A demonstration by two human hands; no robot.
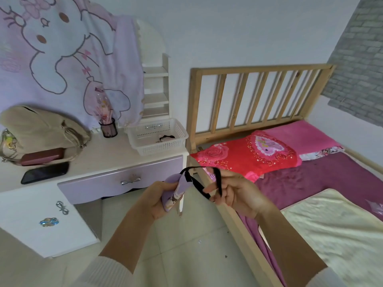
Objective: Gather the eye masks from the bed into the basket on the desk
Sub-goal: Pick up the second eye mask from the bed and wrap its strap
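Note:
My left hand [160, 200] grips a folded purple eye mask [176, 189] with a cartoon print, held above the floor between desk and bed. Its black elastic strap [199, 183] loops to the right, where my right hand [236, 195] pinches it between the fingers. The white perforated basket [182, 132] stands on the right end of the desk [107, 156], beyond the hands; something small and dark with a black band lies inside it. The bed [310, 179] with its purple sheet stretches to the right. No other eye mask shows on the bed.
A beige bag [41, 129], a dark red wallet [41, 156], a black phone [44, 172] and a pen cup [108, 127] occupy the desk. A red pillow [248, 154] and pink pillow lie by the wooden headboard [259, 96]. A cream blanket [335, 230] covers the near bed.

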